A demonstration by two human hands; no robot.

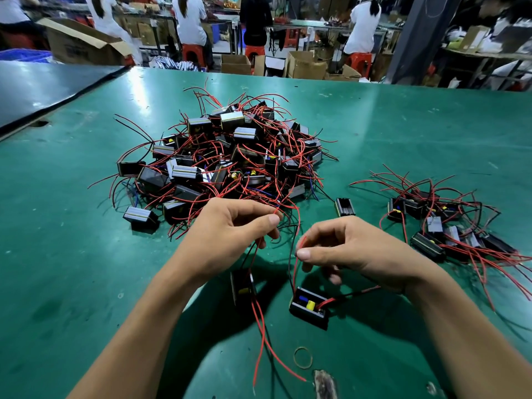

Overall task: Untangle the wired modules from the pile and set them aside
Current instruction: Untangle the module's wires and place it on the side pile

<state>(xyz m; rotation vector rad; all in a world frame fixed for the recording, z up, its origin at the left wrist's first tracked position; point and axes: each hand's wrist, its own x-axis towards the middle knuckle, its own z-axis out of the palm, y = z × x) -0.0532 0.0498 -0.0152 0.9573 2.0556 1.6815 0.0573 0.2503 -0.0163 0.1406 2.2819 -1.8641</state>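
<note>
Green-matted bench (72, 254), scuffed, factory floor behind. Nearest the edge: worn patch (325, 381) in the mat, rubber band (302, 357) just beyond it, loose ends of red leads beside both.

Next up, two black wired modules clear of the heap. Left module (243, 287) on edge under the left wrist. Right module (309, 308) open side up, yellow and blue parts showing (on the mat or hanging just off it, cannot tell).

Left hand (230, 226) above, thumb and forefinger pinched on red leads at the heap's near fringe, other fingers curled. Right hand (345, 249) just beside it, not touching, thumb and forefinger pinched on a red lead running down to the right module.

Beyond the hands, the pile (224, 156), mid-bench: black modules tangled in red, black and a few blue wires. Lone module (344, 207) just right of it, on a black lead. Set-aside cluster (443, 228) well apart at right, leads trailing toward the near edge. Dark board (43, 87) at far left.

Past the bench: cardboard boxes (305, 64), people (190, 21) seated on red stools (192, 53), backs turned.
</note>
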